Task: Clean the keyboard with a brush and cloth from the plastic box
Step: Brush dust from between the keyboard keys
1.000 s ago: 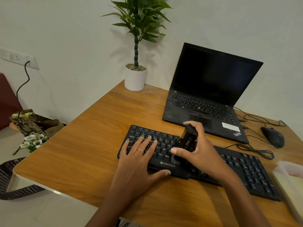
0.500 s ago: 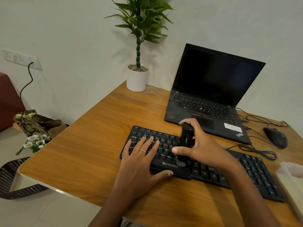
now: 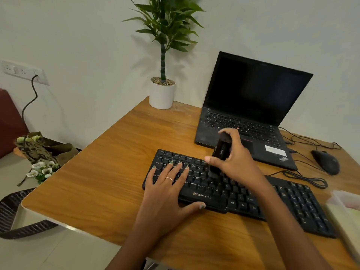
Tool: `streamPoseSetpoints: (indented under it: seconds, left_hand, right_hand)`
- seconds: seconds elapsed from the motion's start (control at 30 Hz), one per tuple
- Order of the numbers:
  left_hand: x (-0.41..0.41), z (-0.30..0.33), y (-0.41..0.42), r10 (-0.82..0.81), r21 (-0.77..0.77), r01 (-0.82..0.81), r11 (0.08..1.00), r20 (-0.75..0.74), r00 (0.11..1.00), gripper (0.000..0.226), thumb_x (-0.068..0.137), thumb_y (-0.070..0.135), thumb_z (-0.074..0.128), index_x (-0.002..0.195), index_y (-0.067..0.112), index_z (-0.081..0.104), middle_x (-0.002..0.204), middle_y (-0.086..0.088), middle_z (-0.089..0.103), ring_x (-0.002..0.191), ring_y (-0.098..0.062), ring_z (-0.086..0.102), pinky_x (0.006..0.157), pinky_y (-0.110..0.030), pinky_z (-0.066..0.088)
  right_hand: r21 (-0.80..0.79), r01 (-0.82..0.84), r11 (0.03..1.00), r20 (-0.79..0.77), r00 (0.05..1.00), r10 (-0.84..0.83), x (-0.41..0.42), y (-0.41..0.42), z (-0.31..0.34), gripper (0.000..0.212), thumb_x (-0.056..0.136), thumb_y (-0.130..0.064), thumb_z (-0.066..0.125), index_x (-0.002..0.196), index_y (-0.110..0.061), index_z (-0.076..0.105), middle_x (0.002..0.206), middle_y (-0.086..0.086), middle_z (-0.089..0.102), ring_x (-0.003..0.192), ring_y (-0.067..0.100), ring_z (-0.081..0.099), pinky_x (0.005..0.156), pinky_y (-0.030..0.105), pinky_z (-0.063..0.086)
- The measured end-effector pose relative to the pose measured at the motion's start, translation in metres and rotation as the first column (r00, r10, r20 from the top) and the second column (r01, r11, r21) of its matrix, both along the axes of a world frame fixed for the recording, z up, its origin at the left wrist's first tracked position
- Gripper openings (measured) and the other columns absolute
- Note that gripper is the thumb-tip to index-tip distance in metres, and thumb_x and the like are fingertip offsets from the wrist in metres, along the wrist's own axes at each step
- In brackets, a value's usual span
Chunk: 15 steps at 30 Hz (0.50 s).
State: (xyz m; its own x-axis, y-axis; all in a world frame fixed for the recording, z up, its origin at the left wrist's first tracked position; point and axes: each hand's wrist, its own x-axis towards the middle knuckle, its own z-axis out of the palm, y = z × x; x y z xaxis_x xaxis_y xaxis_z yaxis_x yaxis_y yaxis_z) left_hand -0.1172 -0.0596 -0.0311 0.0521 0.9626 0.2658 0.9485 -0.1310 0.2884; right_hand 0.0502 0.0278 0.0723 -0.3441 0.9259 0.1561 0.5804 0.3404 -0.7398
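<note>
Near edge of the wooden bench (image 3: 109, 184) runs from its rounded near-left corner toward the lower right; bare wood lies left of the keyboard (image 3: 243, 195) and in the near strip in front of it.

Black keyboard sits slantwise across the bench, left end farther, right end nearer, marked ZEBRONICS on its front lip.

Left hand (image 3: 167, 193) lies flat on the keyboard's left part, fingers (image 3: 171, 166) straight and spread over the keys, thumb along the front lip. A ring on one finger.

Right hand (image 3: 233, 162) is above the keyboard's middle, fingers curled round a black brush (image 3: 221, 152) held nearly upright, thumb pointing left. The brush's lower end meets the keys just right of the left hand; bristles are too dark to make out.

At the right edge, near, a pale plastic box (image 3: 344, 209) is partly cut off; contents unclear.

Farther right: a black mouse (image 3: 325, 161) with its cable (image 3: 303, 177) coiled between it and the keyboard.

Behind the keyboard, an open black laptop (image 3: 251, 106), screen dark.

Far bench corner by the white wall: a potted plant (image 3: 162, 90) in a white pot.

Off the bench, left: flowers (image 3: 41, 169) on the floor, a wall socket (image 3: 23, 72) with a cord plugged in.
</note>
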Motion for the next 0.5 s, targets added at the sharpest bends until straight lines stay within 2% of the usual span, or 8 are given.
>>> streamPoseSetpoints:
  seconds: [0.07,0.13,0.23,0.27,0.3,0.37,0.4,0.5]
  left_hand:
    - [0.000,0.000,0.000,0.002,-0.003,-0.002,1.000,-0.009,1.000,0.093,0.080,0.088,0.020,0.142,0.024,0.047,0.147,0.001,0.046,0.137,-0.019,0.039,0.113,-0.047,0.013]
    - [0.001,0.004,-0.002,0.003,-0.030,-0.003,1.000,0.009,1.000,0.096,0.078,0.090,0.016,0.144,0.026,0.043,0.150,0.002,0.041,0.141,-0.018,0.034,0.114,-0.045,0.007]
    - [0.001,0.005,-0.002,0.020,0.003,-0.020,1.000,-0.016,1.000,0.109,0.065,0.095,-0.005,0.153,0.033,0.015,0.160,0.009,0.011,0.148,-0.011,0.005,0.115,-0.043,-0.008]
    - [0.001,0.004,-0.001,0.015,0.003,-0.015,1.000,-0.022,1.000,0.110,0.064,0.095,-0.008,0.153,0.033,0.012,0.161,0.010,0.008,0.148,-0.010,0.002,0.116,-0.043,-0.009]
    - [0.000,0.005,-0.001,0.015,0.002,-0.015,1.000,-0.018,1.000,0.109,0.066,0.095,-0.005,0.153,0.032,0.017,0.160,0.008,0.013,0.148,-0.011,0.007,0.116,-0.045,-0.005]
    - [0.000,0.004,-0.002,0.012,-0.038,-0.012,0.999,-0.010,1.000,0.098,0.077,0.091,0.012,0.146,0.027,0.040,0.152,0.002,0.038,0.142,-0.016,0.032,0.115,-0.049,0.013]
    - [0.000,0.002,-0.002,0.010,-0.022,-0.010,1.000,-0.004,1.000,0.094,0.080,0.089,0.018,0.142,0.025,0.047,0.146,0.000,0.047,0.137,-0.018,0.041,0.114,-0.049,0.020]
    - [0.001,-0.002,0.000,0.010,-0.001,-0.010,1.000,-0.001,1.000,0.093,0.080,0.089,0.020,0.142,0.025,0.047,0.146,0.001,0.046,0.137,-0.018,0.040,0.114,-0.049,0.020]
  right_hand:
    - [0.110,0.122,0.986,-0.084,0.990,-0.113,-0.012,0.003,-0.015,0.068,0.076,-0.022,0.076,0.125,-0.029,0.030,0.104,-0.004,0.053,0.091,0.013,0.057,0.063,0.014,0.041]
    - [0.125,0.157,0.980,-0.083,0.986,-0.147,-0.017,0.004,-0.026,0.070,0.076,-0.023,0.076,0.127,-0.028,0.027,0.102,-0.004,0.053,0.090,0.015,0.058,0.063,0.016,0.042]
    - [-0.024,0.036,0.999,0.036,0.999,-0.035,-0.009,0.010,-0.010,0.064,0.077,-0.024,0.075,0.121,-0.029,0.029,0.095,-0.004,0.051,0.083,0.014,0.058,0.062,0.022,0.049]
    - [-0.048,0.008,0.999,0.032,0.999,-0.007,-0.007,0.013,-0.003,0.062,0.077,-0.023,0.075,0.120,-0.028,0.031,0.094,-0.004,0.050,0.082,0.012,0.057,0.061,0.022,0.049]
    - [-0.015,0.000,1.000,0.012,1.000,0.000,-0.007,0.016,0.000,0.061,0.077,-0.021,0.075,0.120,-0.027,0.032,0.094,-0.005,0.050,0.081,0.010,0.056,0.061,0.020,0.048]
    - [0.108,0.022,0.994,-0.048,0.999,-0.017,-0.010,0.019,-0.005,0.063,0.077,-0.018,0.075,0.123,-0.025,0.032,0.095,-0.007,0.051,0.082,0.006,0.056,0.065,0.018,0.047]
    - [0.111,0.017,0.994,-0.077,0.997,-0.009,-0.012,0.020,-0.010,0.065,0.077,-0.017,0.075,0.124,-0.025,0.031,0.097,-0.006,0.053,0.085,0.007,0.057,0.070,0.019,0.049]
    - [0.023,-0.026,0.999,-0.045,0.999,0.027,-0.011,0.024,-0.017,0.067,0.078,-0.018,0.075,0.124,-0.029,0.028,0.102,0.000,0.053,0.090,0.016,0.060,0.070,0.025,0.053]
